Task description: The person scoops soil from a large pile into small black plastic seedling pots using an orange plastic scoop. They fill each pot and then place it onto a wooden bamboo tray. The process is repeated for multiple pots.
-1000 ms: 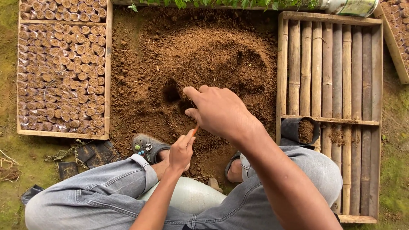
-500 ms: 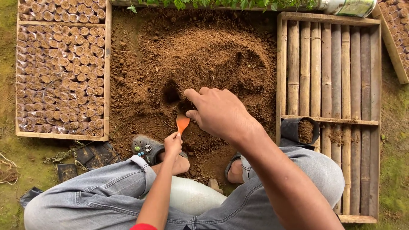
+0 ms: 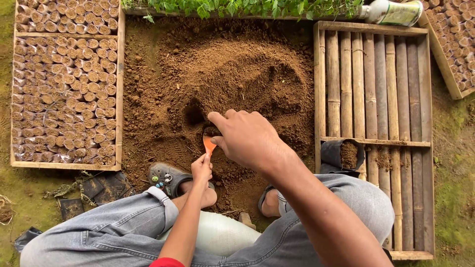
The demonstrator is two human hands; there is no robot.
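Left hand [image 3: 201,169] pinches the handle of a small orange spoon [image 3: 209,144], fingers closed around its lower end; the bowl points up toward the soil heap [image 3: 222,74]. Right hand [image 3: 245,138] hovers low over the heap, fingers curled around something dark at the spoon's tip; what it grips cannot be told. Both hands meet at the near edge of the soil, just beside a small dug hollow [image 3: 194,112].

Left: wooden tray [image 3: 118,89] packed with filled seedling bags. Right: bamboo-slat tray [image 3: 376,84], one filled black bag [image 3: 344,154] standing on it.
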